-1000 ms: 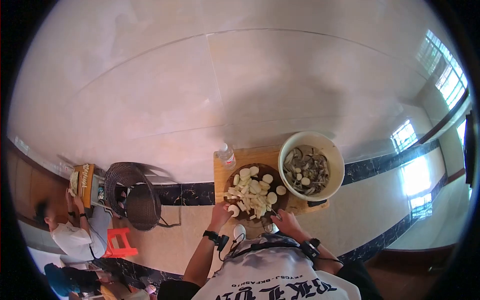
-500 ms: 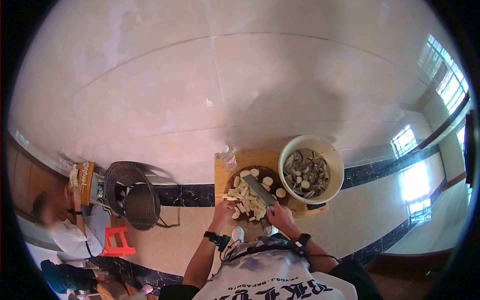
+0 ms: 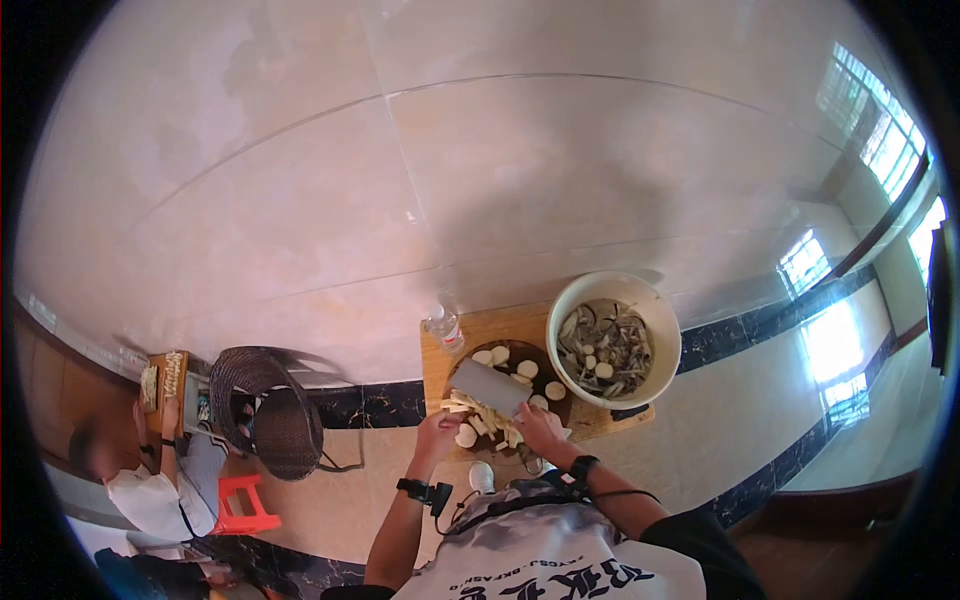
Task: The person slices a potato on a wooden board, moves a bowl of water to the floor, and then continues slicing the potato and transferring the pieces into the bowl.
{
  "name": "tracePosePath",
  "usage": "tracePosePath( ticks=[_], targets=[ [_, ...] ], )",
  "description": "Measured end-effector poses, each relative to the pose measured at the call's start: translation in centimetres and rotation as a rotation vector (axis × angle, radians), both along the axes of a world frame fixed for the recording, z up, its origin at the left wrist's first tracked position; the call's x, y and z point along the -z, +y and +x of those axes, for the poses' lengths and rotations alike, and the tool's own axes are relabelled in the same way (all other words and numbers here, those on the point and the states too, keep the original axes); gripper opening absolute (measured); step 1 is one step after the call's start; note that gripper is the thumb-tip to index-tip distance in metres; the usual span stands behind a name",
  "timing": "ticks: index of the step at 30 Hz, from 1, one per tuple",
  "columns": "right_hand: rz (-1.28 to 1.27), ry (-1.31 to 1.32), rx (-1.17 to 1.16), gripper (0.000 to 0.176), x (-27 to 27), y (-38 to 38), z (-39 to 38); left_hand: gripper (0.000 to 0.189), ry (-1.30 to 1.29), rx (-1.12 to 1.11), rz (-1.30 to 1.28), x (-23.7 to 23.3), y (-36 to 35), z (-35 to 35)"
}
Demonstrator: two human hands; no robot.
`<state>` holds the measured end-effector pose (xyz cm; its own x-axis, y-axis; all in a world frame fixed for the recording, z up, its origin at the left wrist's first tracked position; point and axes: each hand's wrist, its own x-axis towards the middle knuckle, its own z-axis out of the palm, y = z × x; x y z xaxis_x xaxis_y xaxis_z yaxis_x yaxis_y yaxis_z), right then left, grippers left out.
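My right hand (image 3: pixel 541 429) is closed on the handle of a cleaver (image 3: pixel 490 388), whose wide grey blade lies tilted over the cut food. Beneath the blade are pale vegetable strips (image 3: pixel 480 416), partly hidden by it. Several round pale slices (image 3: pixel 526 369) lie around them on a dark round chopping board (image 3: pixel 553 368). At the board's left front edge, my left hand (image 3: pixel 437 432) has its fingers curled in beside the strips. What those fingers hold, if anything, is too small to make out.
The board rests on a wooden table (image 3: pixel 437 372) with a plastic bottle (image 3: pixel 445 329). A white bucket (image 3: pixel 671 352) of cut vegetable pieces stands at the right. Leftward are a wicker chair (image 3: pixel 285 430), a red stool (image 3: pixel 245 505) and a seated person (image 3: pixel 160 495) at a small table.
The cleaver has swung to a flatter angle and moved left over the strips, with my right hand shifting left. The seated person's hands have moved. The whole view has shifted slightly.
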<state>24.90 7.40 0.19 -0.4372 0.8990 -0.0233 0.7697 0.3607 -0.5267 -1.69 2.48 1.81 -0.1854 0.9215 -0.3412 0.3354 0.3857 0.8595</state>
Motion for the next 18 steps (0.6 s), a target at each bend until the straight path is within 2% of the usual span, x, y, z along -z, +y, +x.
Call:
tracePosePath(
  ticks=[5,11,15,18],
  targets=[
    [0.008,-0.104,-0.013,0.033,-1.1,0.0,-0.3,0.020,-0.027,0.023,0.015,1.4,-0.3,-0.5],
    [0.072,-0.170,0.009,0.037,-0.3,-0.3,-0.4,0.020,-0.044,0.010,-0.017,-0.1,0.1,0.5],
    [0.086,-0.179,0.024,0.039,-1.5,-0.6,-0.1,0.019,-0.117,0.024,-0.015,-0.4,0.9,1.1],
    [-0.020,-0.130,0.039,0.039,-4.8,-0.8,0.5,0.017,-0.102,0.078,0.001,-0.9,2.0,2.3]
  ],
)
